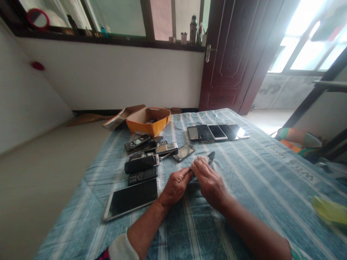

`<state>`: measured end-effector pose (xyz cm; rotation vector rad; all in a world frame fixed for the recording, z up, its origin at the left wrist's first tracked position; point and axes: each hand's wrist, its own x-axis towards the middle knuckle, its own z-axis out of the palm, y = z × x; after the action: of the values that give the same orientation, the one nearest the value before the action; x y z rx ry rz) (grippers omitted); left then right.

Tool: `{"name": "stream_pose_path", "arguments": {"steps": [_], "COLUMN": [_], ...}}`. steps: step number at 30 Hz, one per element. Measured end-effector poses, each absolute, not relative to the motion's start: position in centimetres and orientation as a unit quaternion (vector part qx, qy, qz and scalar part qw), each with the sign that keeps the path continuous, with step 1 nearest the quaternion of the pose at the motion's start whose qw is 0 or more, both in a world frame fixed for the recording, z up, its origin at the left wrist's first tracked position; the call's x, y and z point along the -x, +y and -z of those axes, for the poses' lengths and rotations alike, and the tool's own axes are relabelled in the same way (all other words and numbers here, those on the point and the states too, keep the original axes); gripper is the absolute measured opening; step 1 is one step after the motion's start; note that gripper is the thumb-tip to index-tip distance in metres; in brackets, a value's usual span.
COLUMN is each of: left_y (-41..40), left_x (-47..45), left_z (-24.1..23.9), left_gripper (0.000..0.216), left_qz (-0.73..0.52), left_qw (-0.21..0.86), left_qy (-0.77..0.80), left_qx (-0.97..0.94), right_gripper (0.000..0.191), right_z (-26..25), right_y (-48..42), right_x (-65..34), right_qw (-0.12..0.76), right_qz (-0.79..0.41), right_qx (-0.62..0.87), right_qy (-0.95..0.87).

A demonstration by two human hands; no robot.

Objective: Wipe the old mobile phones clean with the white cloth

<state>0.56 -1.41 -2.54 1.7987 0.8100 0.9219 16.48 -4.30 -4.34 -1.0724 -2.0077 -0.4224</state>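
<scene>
Over the middle of the bed, a dark phone (211,156) is held tilted between both hands, mostly covered by fingers. My left hand (176,186) is closed on its near end. My right hand (210,180) lies over the far part, fingers folded round a small whitish cloth (205,159) pressed against it. Just beyond my left hand, a grey touchscreen phone (184,152) lies flat. Left of it is a pile of old keypad phones (166,148), with a black phone (142,164) at its near side. A white-edged tablet (132,198) rests beside my left forearm.
An open orange box (148,126) stands at the bed's far left edge. Several touchscreen phones lie side by side in a row (217,133) farther back. The striped blue bedsheet (260,187) covers the surface. A yellow item (329,213) lies at right. A dark red door (230,54) stands behind.
</scene>
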Motion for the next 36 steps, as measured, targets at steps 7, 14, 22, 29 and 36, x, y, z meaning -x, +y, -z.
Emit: {"name": "stream_pose_path", "arguments": {"steps": [7, 14, 22, 29, 36], "left_y": [-1.4, -1.5, -1.4, -1.3, -1.5], "left_x": [-0.5, -0.5, -0.4, -0.6, -0.6], "left_z": [2.7, 2.1, 2.4, 2.7, 2.5], "left_gripper": [0.035, 0.035, 0.037, 0.039, 0.040], "left_qz": [-0.368, -0.367, -0.361, -0.365, -0.367], "left_qw": [0.471, 0.479, 0.473, 0.464, 0.473], "left_qy": [0.337, 0.318, 0.326, 0.355, 0.339], "left_qx": [-0.727, -0.732, -0.735, -0.725, -0.725], "right_gripper": [0.038, 0.035, 0.049, 0.079, 0.043], "right_z": [4.1, 4.0, 3.4, 2.9, 2.0], "right_y": [-4.4, -4.7, -5.4, -6.2, -5.3], "right_x": [-16.1, -15.5, -15.0, -15.5, -16.2], "right_qw": [0.415, 0.421, 0.404, 0.320, 0.321], "right_qz": [0.143, 0.127, 0.037, 0.002, 0.096], "right_qx": [0.427, 0.422, 0.460, 0.464, 0.441], "right_qy": [-0.790, -0.793, -0.790, -0.826, -0.833]}}
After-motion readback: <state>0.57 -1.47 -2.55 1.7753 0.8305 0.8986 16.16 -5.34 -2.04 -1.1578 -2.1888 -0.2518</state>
